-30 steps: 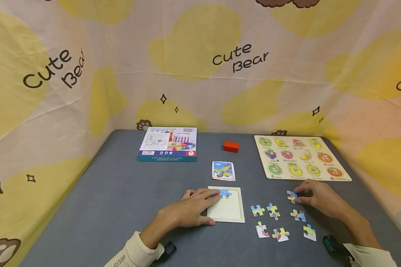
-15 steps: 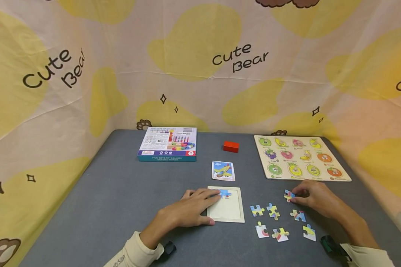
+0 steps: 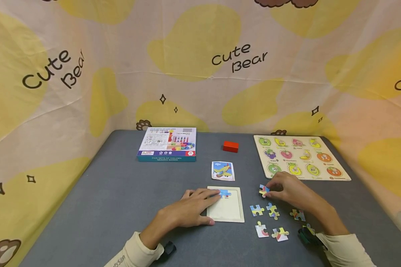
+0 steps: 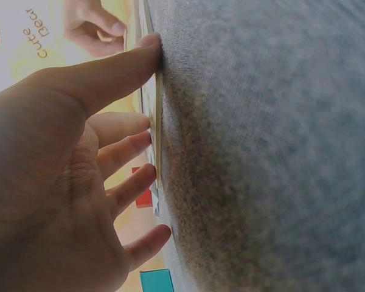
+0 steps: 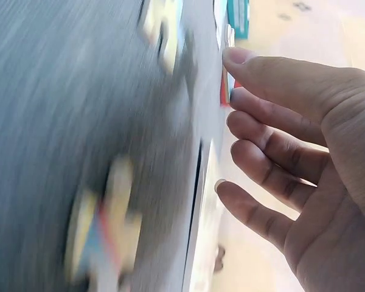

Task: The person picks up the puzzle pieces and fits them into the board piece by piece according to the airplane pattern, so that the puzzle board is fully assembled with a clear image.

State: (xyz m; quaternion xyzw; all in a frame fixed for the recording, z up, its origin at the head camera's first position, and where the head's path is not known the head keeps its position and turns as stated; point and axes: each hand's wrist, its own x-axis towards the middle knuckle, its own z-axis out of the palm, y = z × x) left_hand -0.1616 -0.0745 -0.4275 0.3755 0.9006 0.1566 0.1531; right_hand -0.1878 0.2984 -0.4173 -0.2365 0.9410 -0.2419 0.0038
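Observation:
My right hand (image 3: 292,190) pinches a jigsaw puzzle piece (image 3: 263,190) between thumb and index finger, above the loose pieces and right of the puzzle frame. In the right wrist view the piece shows edge-on at the thumb tip. My left hand (image 3: 195,207) rests on the left side of the square wooden puzzle frame (image 3: 242,207), fingers spread and thumb at its near edge. Blue puzzle pieces (image 3: 225,193) lie in the frame's upper left, partly hidden by my left fingers. Several loose puzzle pieces (image 3: 257,210) lie right of the frame; one is partly covered by my right wrist.
Behind the frame lies a picture card (image 3: 223,171) with a yellow airplane. A red block (image 3: 231,146) and a flat boxed toy set (image 3: 167,144) stand farther back. A wooden fruit board (image 3: 300,157) lies at the back right, close behind my right hand.
My right hand has moved left toward the frame with the puzzle piece in its fingers. My left hand stays on the frame.

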